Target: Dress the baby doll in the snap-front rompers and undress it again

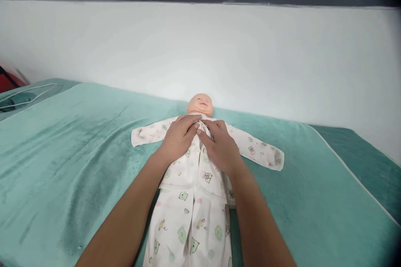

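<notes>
A baby doll point(200, 105) lies on its back, dressed in a white long-sleeved baby shirt point(207, 177) with small animal prints. Matching baby pants point(183, 231) cover its legs. At the shirt's neckline, my left hand point(179, 137) pinches the front edge between thumb and fingers. My right hand point(223, 146) is closed on the opposite edge, its thumb close to the left one. Below the hands, a button shows on the shirt front. What lies under the fingertips is partly hidden. Both sleeves stretch out to the sides.
A green plush blanket point(103, 167) with soft folds spreads under the doll. Behind it rises a white wall point(200, 46) with a dark band on top. A red and black object point(8, 81) shows at the far left edge.
</notes>
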Available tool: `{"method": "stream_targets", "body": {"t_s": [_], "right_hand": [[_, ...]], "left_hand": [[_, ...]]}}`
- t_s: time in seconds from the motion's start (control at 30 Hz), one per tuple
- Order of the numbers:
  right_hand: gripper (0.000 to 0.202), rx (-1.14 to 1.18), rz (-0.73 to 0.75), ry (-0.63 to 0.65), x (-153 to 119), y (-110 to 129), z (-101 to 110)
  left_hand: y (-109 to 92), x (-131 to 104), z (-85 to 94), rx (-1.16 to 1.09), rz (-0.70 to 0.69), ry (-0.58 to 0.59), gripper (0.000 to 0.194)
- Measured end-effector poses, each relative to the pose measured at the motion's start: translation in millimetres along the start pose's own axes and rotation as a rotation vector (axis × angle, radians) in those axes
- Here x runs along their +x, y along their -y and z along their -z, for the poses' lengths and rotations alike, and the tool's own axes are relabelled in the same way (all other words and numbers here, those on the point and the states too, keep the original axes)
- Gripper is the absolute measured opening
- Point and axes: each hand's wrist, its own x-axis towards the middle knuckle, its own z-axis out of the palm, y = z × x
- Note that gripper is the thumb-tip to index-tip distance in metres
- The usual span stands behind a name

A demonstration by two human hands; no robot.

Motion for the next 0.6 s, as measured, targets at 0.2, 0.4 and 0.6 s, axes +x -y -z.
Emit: {"method": "stream_targets", "body": {"t_s": [0.2,0.4,0.6], "right_hand": [[0.039,0.030,-0.035,-0.036,1.4,-0.8,-2.6],[0.045,-0.016,-0.052,0.035,3.8,-1.3,0.5],[0.036,0.127,-0.080,-0.037,-4.5,2.5,9.6]], "left_hand": [[-1.5,0.3,0.8,-0.023,0.024,0.005,0.037],[0.0,-2.4,-0.7,-0.087,0.035,-0.028,0.035],[-0.9,-5.8,-0.4,-0.153,0.040,-0.190,0.020]]}}
